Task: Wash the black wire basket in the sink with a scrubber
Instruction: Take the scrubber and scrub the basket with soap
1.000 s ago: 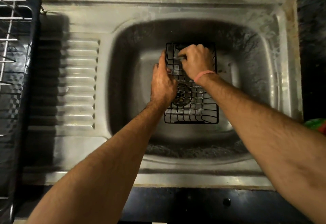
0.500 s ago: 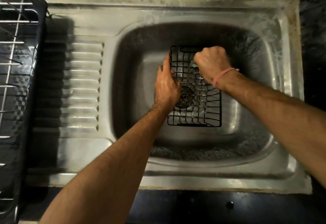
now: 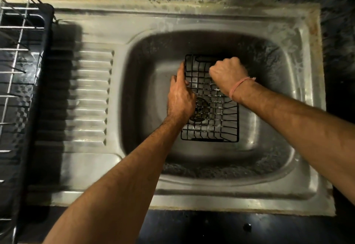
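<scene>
We see the basket [image 3: 211, 109] lying in the sink [image 3: 134, 90], black and wet. Our left hand [image 3: 180, 98] holds its rim; our right hand [image 3: 228, 74] is fisted inside, grip contents hidden.

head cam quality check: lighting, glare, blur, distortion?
Head view: dim, warm light; the sink basin's far wall falls into shadow, glare glints on wet black wire basket; ribbed drainboard smeared by motion blur; wide-angle bowing along the sink's edges; both hands fairly sharp.
</scene>
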Demonstrator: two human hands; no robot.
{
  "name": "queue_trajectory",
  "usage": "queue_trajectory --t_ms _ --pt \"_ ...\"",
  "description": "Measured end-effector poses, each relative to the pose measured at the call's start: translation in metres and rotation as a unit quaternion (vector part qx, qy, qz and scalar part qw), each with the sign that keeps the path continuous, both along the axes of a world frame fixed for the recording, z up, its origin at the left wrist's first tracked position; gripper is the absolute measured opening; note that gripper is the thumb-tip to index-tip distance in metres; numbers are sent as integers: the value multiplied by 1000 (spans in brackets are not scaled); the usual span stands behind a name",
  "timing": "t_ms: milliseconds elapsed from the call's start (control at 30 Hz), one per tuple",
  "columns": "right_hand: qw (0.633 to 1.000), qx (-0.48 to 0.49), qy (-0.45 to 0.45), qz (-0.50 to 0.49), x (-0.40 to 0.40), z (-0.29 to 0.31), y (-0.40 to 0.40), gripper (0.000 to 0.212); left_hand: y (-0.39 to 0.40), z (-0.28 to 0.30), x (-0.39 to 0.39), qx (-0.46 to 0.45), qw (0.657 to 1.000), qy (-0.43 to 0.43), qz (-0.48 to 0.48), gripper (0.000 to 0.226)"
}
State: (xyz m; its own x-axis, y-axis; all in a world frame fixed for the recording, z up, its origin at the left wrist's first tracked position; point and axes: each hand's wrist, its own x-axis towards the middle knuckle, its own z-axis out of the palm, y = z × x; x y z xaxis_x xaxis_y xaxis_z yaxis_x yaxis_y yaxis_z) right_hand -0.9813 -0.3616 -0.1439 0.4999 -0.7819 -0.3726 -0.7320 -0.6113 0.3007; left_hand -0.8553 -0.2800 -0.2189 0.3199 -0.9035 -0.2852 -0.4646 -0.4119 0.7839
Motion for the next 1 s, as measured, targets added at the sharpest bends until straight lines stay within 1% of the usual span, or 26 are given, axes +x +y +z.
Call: queue_trajectory --t_ms 67,133,200,267,367,467,533,633,667,733,833,933,1000 --pt "997 9 -50 -57 5 0 -2 3 -1 1 -1 -1 1000 -4 -3 97" --pt "990 19 -94 -100 8 -3 -5 6 0 0 -1 -2 1000 -11 -4 97" --pt "991 9 -93 -94 9 -6 -5 7 -1 -1 -1 -2 1000 -14 -5 97" --pt "995 6 -79 -66 9 -7 -4 10 -1 -1 0 -2 1000 -13 -6 98" --pt "997 11 -58 -39 2 -5 -6 10 -1 0 -1 -3 1000 -9 -1 98" --pt "993 19 -86 -78 -5 -4 5 9 -2 0 1 0 1000 2 2 98" --pt "989 66 -112 -76 -4 -5 18 8 -1 -1 0 -2 1000 1 -4 97" --pt "989 116 -85 26 -2 -4 34 7 0 -3 -1 -7 1000 -6 -6 94" --pt "988 125 -78 43 -4 -2 29 6 -1 -3 0 -5 1000 -8 -4 94" --pt "990 110 -63 67 -9 0 11 5 -2 -1 0 -3 1000 -7 -2 96" --pt "997 25 -27 65 -16 2 -15 7 -1 1 -2 1 1000 6 4 99" --pt "999 16 4 43 -7 4 -10 11 -1 2 -2 -4 1000 -1 4 98" --pt "999 16 8 26 -8 0 6 13 -2 1 -1 0 1000 -3 2 97"
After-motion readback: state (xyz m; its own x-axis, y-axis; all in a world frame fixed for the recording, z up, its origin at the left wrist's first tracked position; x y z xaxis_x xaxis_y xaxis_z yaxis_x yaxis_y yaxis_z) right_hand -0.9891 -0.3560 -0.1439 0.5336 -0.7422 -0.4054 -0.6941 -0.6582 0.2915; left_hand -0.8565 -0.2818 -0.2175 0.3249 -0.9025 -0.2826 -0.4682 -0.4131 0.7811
